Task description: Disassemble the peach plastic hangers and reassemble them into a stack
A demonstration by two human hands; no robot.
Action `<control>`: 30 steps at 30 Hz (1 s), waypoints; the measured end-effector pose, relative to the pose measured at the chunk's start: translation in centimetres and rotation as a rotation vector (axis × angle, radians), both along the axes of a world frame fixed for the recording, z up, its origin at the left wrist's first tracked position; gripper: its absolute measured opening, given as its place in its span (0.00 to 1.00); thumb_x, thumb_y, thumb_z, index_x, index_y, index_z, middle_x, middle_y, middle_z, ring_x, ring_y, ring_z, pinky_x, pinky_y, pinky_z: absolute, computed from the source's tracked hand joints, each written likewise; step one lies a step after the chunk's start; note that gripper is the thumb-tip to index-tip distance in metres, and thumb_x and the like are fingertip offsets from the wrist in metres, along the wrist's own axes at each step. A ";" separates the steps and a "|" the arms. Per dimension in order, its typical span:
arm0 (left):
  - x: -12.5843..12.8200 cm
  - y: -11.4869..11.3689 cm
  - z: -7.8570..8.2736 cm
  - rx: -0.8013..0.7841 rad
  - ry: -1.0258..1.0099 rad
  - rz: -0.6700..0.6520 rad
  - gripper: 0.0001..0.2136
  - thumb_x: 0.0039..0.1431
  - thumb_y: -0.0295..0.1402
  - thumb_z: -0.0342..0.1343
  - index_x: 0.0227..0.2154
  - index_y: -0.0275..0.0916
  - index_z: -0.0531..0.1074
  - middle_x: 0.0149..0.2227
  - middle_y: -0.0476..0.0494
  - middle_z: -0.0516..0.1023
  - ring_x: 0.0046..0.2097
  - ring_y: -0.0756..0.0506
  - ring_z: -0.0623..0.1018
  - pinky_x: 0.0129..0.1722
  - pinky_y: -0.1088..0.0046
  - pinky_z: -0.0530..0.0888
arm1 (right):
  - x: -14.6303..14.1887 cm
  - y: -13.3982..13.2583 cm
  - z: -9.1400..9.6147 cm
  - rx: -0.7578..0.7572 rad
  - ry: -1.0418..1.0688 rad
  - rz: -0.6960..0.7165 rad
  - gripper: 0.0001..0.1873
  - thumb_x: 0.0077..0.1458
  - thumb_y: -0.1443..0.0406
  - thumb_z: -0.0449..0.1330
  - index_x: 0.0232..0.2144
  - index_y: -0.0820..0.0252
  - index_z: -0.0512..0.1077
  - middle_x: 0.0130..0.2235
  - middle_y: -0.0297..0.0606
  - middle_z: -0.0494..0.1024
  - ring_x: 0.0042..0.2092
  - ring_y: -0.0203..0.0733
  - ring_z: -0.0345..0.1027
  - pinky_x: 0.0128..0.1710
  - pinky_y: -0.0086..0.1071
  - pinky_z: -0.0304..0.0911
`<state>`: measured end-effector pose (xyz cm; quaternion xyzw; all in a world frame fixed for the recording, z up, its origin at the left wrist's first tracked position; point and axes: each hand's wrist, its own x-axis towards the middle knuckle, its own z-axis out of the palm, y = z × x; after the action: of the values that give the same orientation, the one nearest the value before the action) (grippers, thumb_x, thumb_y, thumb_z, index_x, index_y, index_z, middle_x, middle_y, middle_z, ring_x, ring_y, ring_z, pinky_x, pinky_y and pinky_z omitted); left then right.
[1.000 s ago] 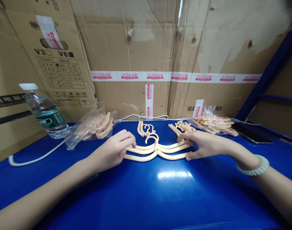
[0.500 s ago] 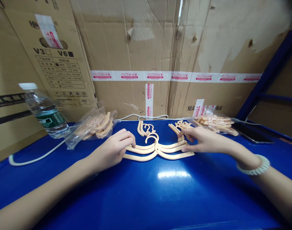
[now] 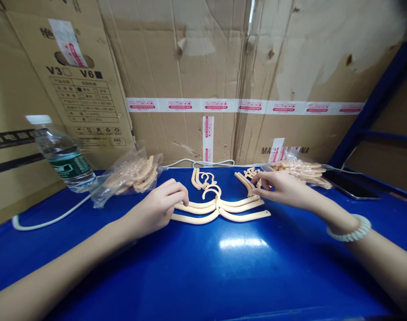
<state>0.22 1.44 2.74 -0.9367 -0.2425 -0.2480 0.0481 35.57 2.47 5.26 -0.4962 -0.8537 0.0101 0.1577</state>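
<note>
Beige coat hangers [image 3: 197,220] with hooks lie stacked in the middle of the blue table, their arms spread to both sides. My left hand [image 3: 166,203] is closed at their left ends, its curled fingertips on the arms and partly hiding them. Past their right ends hovers my right hand [image 3: 278,189], thumb and fingers apart, beside a group of loose hanger arms [image 3: 244,183]. Small beige hooks [image 3: 253,172] lie just behind those arms, partly covered by my fingers. Further back, more loose arms [image 3: 196,178] and hooks [image 3: 208,179] rest left of centre.
Clear plastic bags of beige hanger parts lie on the left [image 3: 136,176] and right [image 3: 299,169]. A water bottle [image 3: 68,160] leans at the left, near a white cable [image 3: 56,223]. A phone [image 3: 352,186] lies at the right. Cardboard [image 3: 183,133] walls the back.
My right hand has moved slightly up and away from the hangers' right ends, towards the loose arms. Those right ends now show. My left hand has stayed nearly still.
</note>
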 end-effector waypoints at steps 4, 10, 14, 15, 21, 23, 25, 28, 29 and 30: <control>0.0 0.1 -0.1 0.002 -0.005 0.001 0.23 0.40 0.08 0.40 0.34 0.38 0.66 0.39 0.44 0.71 0.41 0.44 0.68 0.39 0.67 0.67 | 0.2 0.3 -0.1 0.016 0.009 0.001 0.15 0.58 0.56 0.54 0.37 0.60 0.73 0.22 0.32 0.68 0.23 0.38 0.62 0.24 0.30 0.51; -0.1 0.1 0.0 -0.012 0.001 -0.013 0.23 0.39 0.09 0.39 0.34 0.37 0.66 0.40 0.44 0.72 0.42 0.44 0.68 0.40 0.67 0.67 | 0.4 0.4 -0.3 0.021 -0.002 -0.005 0.15 0.58 0.55 0.54 0.38 0.59 0.72 0.22 0.31 0.68 0.24 0.38 0.63 0.24 0.29 0.51; -0.1 0.1 0.0 -0.031 -0.016 -0.026 0.23 0.39 0.09 0.39 0.34 0.37 0.67 0.40 0.44 0.72 0.42 0.44 0.69 0.40 0.67 0.67 | 0.3 0.3 -0.2 0.003 -0.010 -0.008 0.15 0.58 0.56 0.53 0.38 0.59 0.72 0.22 0.32 0.69 0.24 0.39 0.64 0.24 0.29 0.51; -0.1 0.1 0.0 -0.031 -0.022 -0.029 0.22 0.39 0.09 0.39 0.33 0.37 0.66 0.40 0.44 0.72 0.42 0.44 0.69 0.40 0.67 0.67 | 0.3 0.3 -0.2 0.003 -0.011 -0.008 0.15 0.58 0.56 0.53 0.38 0.59 0.72 0.22 0.32 0.70 0.24 0.39 0.64 0.24 0.29 0.51; -0.1 0.1 0.0 -0.020 -0.032 -0.024 0.20 0.41 0.09 0.40 0.31 0.37 0.65 0.38 0.44 0.72 0.41 0.44 0.69 0.39 0.67 0.67 | 0.2 0.1 -0.1 -0.004 -0.011 -0.014 0.15 0.58 0.55 0.52 0.38 0.59 0.72 0.22 0.31 0.69 0.23 0.39 0.63 0.23 0.29 0.51; 0.0 0.1 0.0 -0.016 -0.031 -0.019 0.20 0.41 0.09 0.40 0.31 0.38 0.65 0.38 0.44 0.72 0.41 0.44 0.69 0.39 0.67 0.67 | 0.2 0.1 -0.1 -0.008 -0.011 -0.014 0.16 0.58 0.55 0.52 0.39 0.59 0.72 0.22 0.31 0.69 0.23 0.39 0.63 0.23 0.29 0.51; 0.0 0.1 0.0 -0.012 -0.032 -0.017 0.20 0.41 0.09 0.40 0.31 0.38 0.65 0.39 0.44 0.72 0.41 0.44 0.69 0.39 0.67 0.67 | 0.2 0.1 -0.1 -0.010 -0.013 -0.016 0.16 0.59 0.55 0.53 0.39 0.59 0.71 0.22 0.31 0.69 0.23 0.39 0.64 0.23 0.30 0.51; -0.1 0.1 -0.1 -0.011 -0.030 -0.021 0.20 0.41 0.09 0.40 0.31 0.37 0.66 0.39 0.44 0.72 0.41 0.44 0.68 0.39 0.67 0.67 | 0.2 0.2 -0.2 0.000 -0.017 -0.023 0.15 0.58 0.56 0.53 0.39 0.60 0.71 0.22 0.31 0.70 0.23 0.39 0.64 0.24 0.30 0.50; -0.1 0.2 -0.1 -0.011 -0.029 -0.021 0.20 0.41 0.09 0.40 0.31 0.37 0.66 0.39 0.44 0.72 0.41 0.44 0.68 0.39 0.67 0.67 | 0.2 0.2 -0.2 0.002 -0.019 -0.024 0.14 0.58 0.56 0.53 0.39 0.60 0.71 0.22 0.31 0.70 0.23 0.39 0.64 0.23 0.30 0.50; -0.1 0.2 -0.1 -0.011 -0.029 -0.021 0.20 0.41 0.09 0.40 0.31 0.37 0.66 0.39 0.44 0.72 0.41 0.44 0.68 0.39 0.67 0.67 | 0.2 0.2 -0.2 0.003 -0.022 -0.024 0.14 0.59 0.57 0.54 0.39 0.60 0.71 0.22 0.31 0.70 0.23 0.39 0.63 0.23 0.29 0.50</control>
<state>0.11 1.63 2.68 -0.9357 -0.2348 -0.2607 0.0370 35.80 2.67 5.03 -0.5063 -0.8494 0.0013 0.1492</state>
